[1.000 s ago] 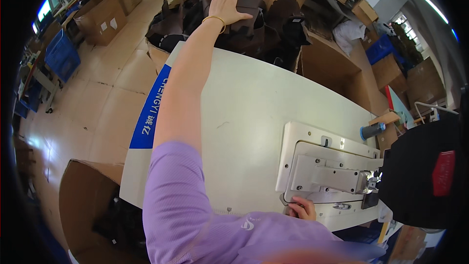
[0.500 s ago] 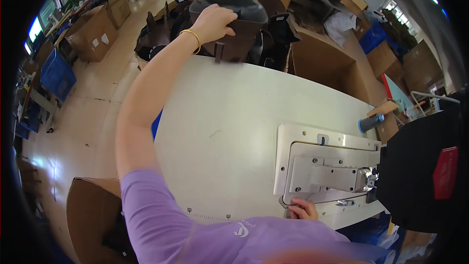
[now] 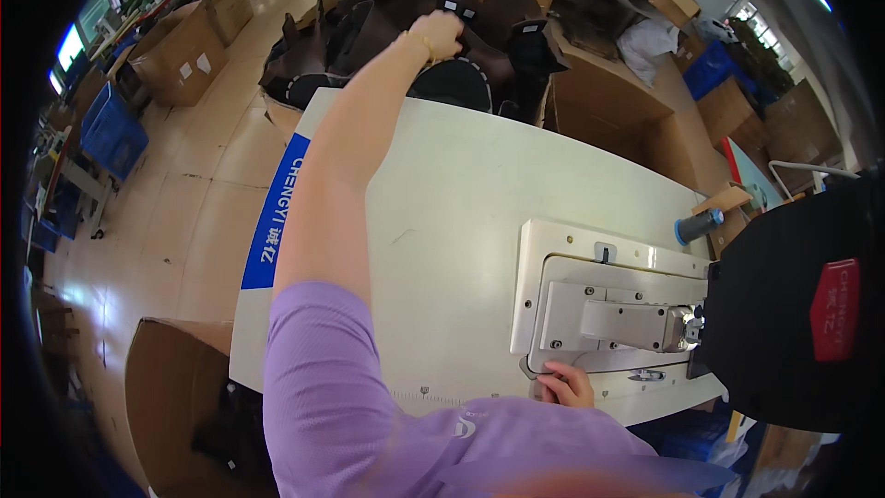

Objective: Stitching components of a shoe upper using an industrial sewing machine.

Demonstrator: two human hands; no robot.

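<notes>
Past the pale worktop (image 3: 442,249), dark brown pieces (image 3: 486,60) fill a carton (image 3: 282,114), likely light and bendy: I'd pinch an edge; my left hand (image 3: 438,34) is half-curled over them, hold unclear, my right hand (image 3: 567,385) loosely bent, seemingly empty, by the machine plate (image 3: 564,300)

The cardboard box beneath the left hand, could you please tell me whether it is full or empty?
Full: dark brown pieces crowd the box and rise above its rim, with the left hand over them.
</notes>
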